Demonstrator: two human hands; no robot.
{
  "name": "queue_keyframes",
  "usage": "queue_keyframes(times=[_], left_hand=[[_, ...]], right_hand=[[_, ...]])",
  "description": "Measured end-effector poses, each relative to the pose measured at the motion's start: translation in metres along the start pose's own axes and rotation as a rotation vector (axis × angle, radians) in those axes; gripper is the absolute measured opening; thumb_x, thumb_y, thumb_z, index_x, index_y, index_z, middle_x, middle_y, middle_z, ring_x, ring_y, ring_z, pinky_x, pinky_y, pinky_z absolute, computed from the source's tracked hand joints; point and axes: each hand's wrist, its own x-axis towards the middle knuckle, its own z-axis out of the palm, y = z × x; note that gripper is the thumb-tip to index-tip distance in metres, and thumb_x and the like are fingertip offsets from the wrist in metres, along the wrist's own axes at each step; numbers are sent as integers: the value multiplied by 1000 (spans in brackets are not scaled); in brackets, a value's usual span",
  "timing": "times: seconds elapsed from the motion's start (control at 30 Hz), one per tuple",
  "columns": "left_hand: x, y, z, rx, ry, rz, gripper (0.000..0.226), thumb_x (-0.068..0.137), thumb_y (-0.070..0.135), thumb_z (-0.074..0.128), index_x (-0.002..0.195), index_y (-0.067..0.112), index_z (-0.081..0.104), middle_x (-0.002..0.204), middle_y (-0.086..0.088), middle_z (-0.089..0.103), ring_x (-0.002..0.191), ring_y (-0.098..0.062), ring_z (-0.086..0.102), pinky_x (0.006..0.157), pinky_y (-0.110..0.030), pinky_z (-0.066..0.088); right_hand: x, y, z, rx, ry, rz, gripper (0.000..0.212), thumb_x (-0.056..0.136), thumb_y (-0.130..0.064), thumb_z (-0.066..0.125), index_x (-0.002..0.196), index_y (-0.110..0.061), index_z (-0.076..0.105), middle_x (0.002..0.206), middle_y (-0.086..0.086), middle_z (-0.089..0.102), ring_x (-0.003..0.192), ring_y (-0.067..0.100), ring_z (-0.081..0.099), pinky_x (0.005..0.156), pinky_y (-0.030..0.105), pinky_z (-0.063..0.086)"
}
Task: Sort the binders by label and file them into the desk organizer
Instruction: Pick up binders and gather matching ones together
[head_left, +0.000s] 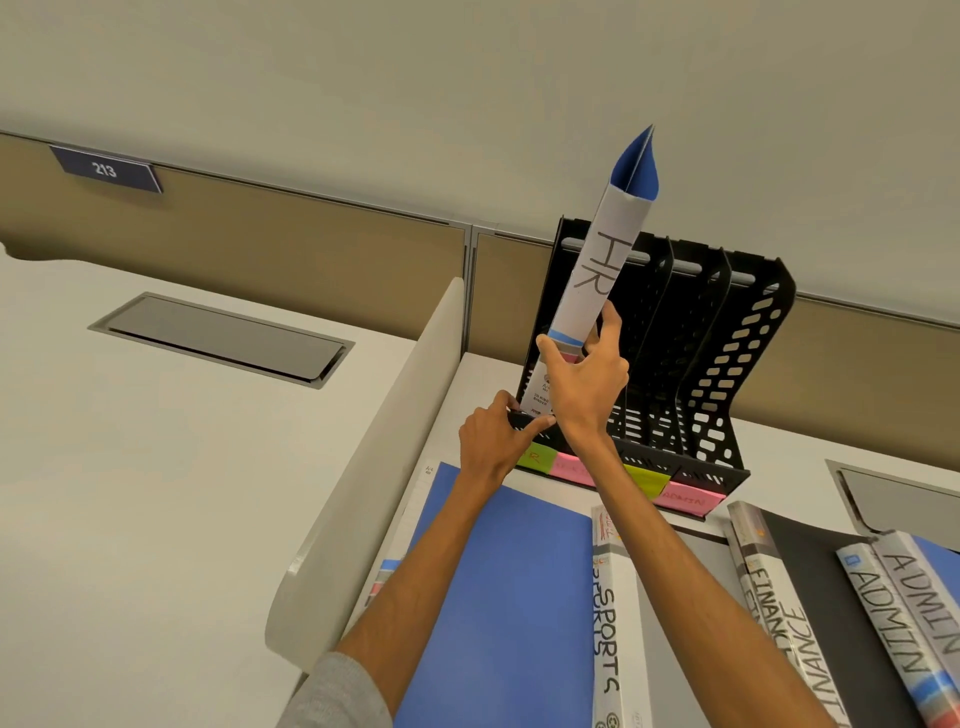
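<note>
Standing tilted in the leftmost slot of the black organizer (727, 364) is the HR binder (597, 270), its foot down behind the front lip and its blue top leaning to the right, well above the rack's back rim. The person's right grip (587, 384) is clamped on the lower part of the spine, thumb on the left edge and fingers wrapped round the right edge. The left grip (491, 436) is closed on the organizer's front left corner, fingers curled over the lip just beside the binder's foot. The slots to the right of the binder are open at the top and front, with perforated dividers between them. Sticky notes (685, 499) in green and pink run along the front edge of the rack; the rightmost reads ADMIN. The rack stands on the white surface (478, 379), close to a curved partition (374, 467) on its left side. Nearer the person, a blue binder (509, 597) lies flat under the left forearm, with a SPORTS binder (610, 623) touching its right edge. Further right lie a FINANCE binder (779, 613) and two ADMIN binders (893, 623), side by side.
</note>
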Motion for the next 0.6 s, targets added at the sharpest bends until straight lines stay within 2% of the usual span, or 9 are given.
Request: queue_keyframes(times=[0.13,0.27,0.4,0.43,0.5,0.53,0.6], left_hand=[[1,0,1,-114,45,-91,64,72,68,68,101,12,61,97,-7,75,83,-23,72,56,-12,43],[3,2,3,-179,117,-160,58,65,66,76,87,13,66,87,-6,75,75,-23,71,48,-12,37],[8,3,-2,-184,106,-219,50,64,59,81,77,13,67,74,-1,70,66,-18,66,47,-17,37],[10,4,-3,-169,83,-221,46,65,55,81,75,13,66,70,1,68,65,-18,66,47,-18,37],[13,5,-6,-127,45,-193,38,67,50,81,73,16,64,65,4,65,66,-19,67,48,-19,37],[13,6,-7,-112,41,-176,37,68,50,80,77,18,63,66,3,66,66,-20,68,49,-19,38],[10,6,-9,-101,40,-138,47,69,53,78,97,19,60,77,-2,73,71,-21,69,54,-21,42]], right_hand=[[3,0,-2,-3,-34,3,79,82,-24,77,146,-19,31,134,6,59,83,7,67,67,2,50],[5,0,0,-30,-33,-7,79,81,-25,77,145,-21,31,131,6,61,82,9,69,66,2,49],[-2,4,5,-50,-15,7,78,81,-26,77,143,-22,31,134,7,58,83,10,69,73,18,57],[-4,6,6,-56,-14,9,78,81,-26,77,143,-22,30,135,7,58,84,12,70,72,17,56],[-8,10,10,-68,-26,6,78,81,-26,77,143,-23,30,135,8,57,86,15,71,66,4,49],[-9,11,11,-72,-38,5,78,80,-25,77,142,-24,30,135,8,57,87,17,72,63,-2,44],[-7,11,14,-67,-58,12,77,80,-25,78,140,-24,31,135,9,58,87,19,73,59,-6,39]])
